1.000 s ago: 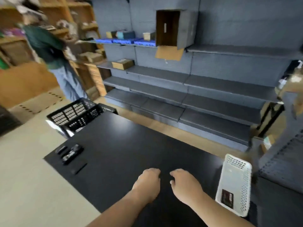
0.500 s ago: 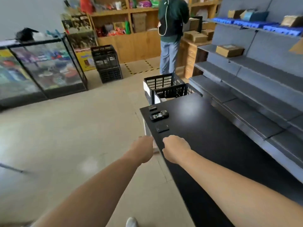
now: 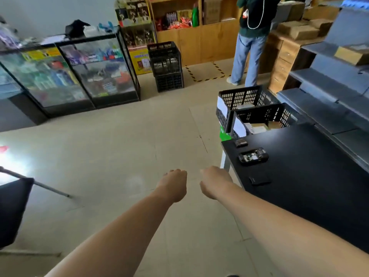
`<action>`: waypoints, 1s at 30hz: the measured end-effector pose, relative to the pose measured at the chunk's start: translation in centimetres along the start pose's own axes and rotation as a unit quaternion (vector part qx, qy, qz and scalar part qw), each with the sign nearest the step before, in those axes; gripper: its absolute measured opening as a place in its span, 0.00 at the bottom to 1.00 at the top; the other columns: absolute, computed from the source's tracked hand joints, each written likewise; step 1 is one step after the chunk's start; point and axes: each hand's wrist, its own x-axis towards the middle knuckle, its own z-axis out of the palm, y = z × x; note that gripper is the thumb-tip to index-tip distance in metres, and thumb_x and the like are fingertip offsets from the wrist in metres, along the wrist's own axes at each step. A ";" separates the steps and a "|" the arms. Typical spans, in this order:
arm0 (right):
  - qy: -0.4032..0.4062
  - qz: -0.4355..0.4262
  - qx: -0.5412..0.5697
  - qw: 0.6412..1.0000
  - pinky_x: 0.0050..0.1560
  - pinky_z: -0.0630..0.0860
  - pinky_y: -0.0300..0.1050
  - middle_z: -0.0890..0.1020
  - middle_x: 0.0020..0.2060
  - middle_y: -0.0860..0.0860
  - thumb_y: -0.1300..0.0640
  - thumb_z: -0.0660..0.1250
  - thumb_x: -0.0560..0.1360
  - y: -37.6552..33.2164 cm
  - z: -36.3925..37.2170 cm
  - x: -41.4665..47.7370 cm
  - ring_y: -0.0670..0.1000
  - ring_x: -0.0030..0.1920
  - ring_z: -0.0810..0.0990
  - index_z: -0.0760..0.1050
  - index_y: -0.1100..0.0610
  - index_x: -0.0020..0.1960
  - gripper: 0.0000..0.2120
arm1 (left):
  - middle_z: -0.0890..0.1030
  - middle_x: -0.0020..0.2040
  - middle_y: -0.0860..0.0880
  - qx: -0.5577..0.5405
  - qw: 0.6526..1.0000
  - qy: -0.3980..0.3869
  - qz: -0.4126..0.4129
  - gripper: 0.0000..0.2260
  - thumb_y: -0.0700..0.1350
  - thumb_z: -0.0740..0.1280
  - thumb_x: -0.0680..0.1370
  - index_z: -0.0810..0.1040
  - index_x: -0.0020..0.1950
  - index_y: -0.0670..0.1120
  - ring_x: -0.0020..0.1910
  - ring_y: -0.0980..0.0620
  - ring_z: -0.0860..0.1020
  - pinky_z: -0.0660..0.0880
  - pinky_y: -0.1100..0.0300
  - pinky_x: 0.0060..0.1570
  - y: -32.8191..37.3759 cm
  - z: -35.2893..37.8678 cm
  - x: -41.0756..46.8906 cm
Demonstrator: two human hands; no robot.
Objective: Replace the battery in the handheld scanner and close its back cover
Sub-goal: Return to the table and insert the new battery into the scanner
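Note:
The black handheld scanner lies on the black table near its left end, back side up with the inner compartment exposed. A small dark battery rests beyond it by the table corner. A flat black cover lies nearer to me. My left hand is curled into a loose fist above the floor, left of the table. My right hand is also curled shut, just left of the table edge and short of the cover. Neither hand holds anything.
Two black plastic crates stand past the table's far end. Grey shelving runs along the right. A person in jeans stands by wooden shelves. Glass display cases and stacked crates line the far side. A dark stool sits at left.
The view has swung left from the shelving to the table's left end and the shop floor. Both fists moved off the table top and now hover over the floor beside it.

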 end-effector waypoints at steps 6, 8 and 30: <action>-0.008 -0.012 -0.010 1.000 0.39 0.70 0.46 0.82 0.45 0.56 0.65 0.63 0.71 0.4 -1.7 8.6 0.59 0.45 0.81 0.76 0.58 0.45 0.06 | 0.78 0.55 0.42 0.000 1.000 -0.015 -0.016 0.08 0.38 0.60 0.78 0.74 0.55 0.42 0.57 0.40 0.76 0.70 0.52 0.48 -3.4 -1.2 7.2; -0.008 -0.013 -0.006 1.000 0.40 0.71 0.46 0.82 0.46 0.56 0.65 0.63 0.72 1.1 -2.2 12.2 0.59 0.46 0.81 0.78 0.58 0.47 0.08 | 0.78 0.56 0.42 0.003 1.000 -0.017 -0.021 0.08 0.38 0.60 0.78 0.74 0.56 0.42 0.57 0.40 0.76 0.71 0.51 0.50 -4.2 -1.8 10.4; -0.009 0.178 0.139 0.974 0.44 0.68 0.48 0.80 0.51 0.57 0.66 0.63 0.71 19.1 -5.3 35.2 0.61 0.53 0.79 0.75 0.59 0.51 0.09 | 0.75 0.63 0.42 0.083 0.964 -0.136 0.213 0.13 0.41 0.58 0.80 0.72 0.64 0.44 0.63 0.41 0.73 0.71 0.49 0.59 2.6 -3.9 46.8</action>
